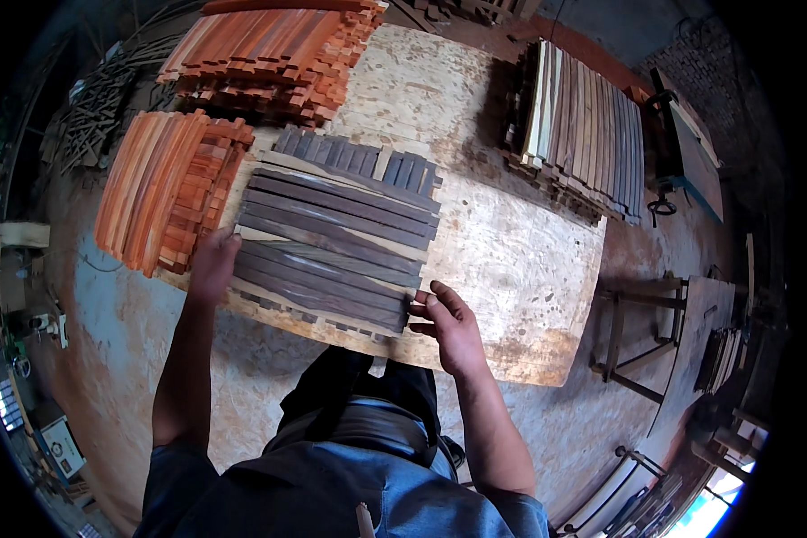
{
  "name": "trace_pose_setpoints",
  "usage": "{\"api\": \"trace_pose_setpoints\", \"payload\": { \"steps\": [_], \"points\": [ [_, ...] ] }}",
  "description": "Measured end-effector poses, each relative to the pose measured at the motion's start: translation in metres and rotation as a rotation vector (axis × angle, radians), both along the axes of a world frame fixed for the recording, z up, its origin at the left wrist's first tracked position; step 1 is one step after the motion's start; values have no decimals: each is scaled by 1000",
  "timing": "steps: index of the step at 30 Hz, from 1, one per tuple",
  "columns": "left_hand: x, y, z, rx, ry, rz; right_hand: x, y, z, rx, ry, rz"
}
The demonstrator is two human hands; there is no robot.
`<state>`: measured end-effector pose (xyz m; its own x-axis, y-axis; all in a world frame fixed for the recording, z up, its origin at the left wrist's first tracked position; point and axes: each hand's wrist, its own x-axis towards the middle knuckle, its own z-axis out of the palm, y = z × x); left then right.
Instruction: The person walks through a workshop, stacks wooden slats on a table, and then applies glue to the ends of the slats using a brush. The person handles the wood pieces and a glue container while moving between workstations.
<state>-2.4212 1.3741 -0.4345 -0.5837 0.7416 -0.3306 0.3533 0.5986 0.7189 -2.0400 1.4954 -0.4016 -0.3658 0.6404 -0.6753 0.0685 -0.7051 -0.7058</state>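
A stack of dark brown wood strips (332,238), some with pale edges, lies in front of me on a worn, pale board tabletop (520,269). My left hand (215,262) is at the left ends of the strips, its thumb against the side of the stack; the other fingers are mostly hidden. At the right ends, my right hand (451,330) has its fingers apart, and its fingertips are at or touching the nearer strips. Behind this layer, shorter dark strips (359,157) run crosswise.
Reddish-orange strips are piled at the left (152,188) and far left (269,54). Another brown and pale strip stack (587,134) stands at the far right. A machine with a handwheel (662,206) is beyond it. A wooden stand (646,332) is to the right.
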Motion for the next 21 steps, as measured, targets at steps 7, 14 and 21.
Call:
{"api": "trace_pose_setpoints", "payload": {
  "steps": [7,14,21],
  "points": [
    [4,-6,-3,-43,74,36,3,-13,-3,57,53,20],
    [1,-9,-6,-58,182,-3,0,-18,-3,106,41,45],
    [11,-2,9,-103,188,-41,-2,-25,-3,174,-13,126]
  ]
}}
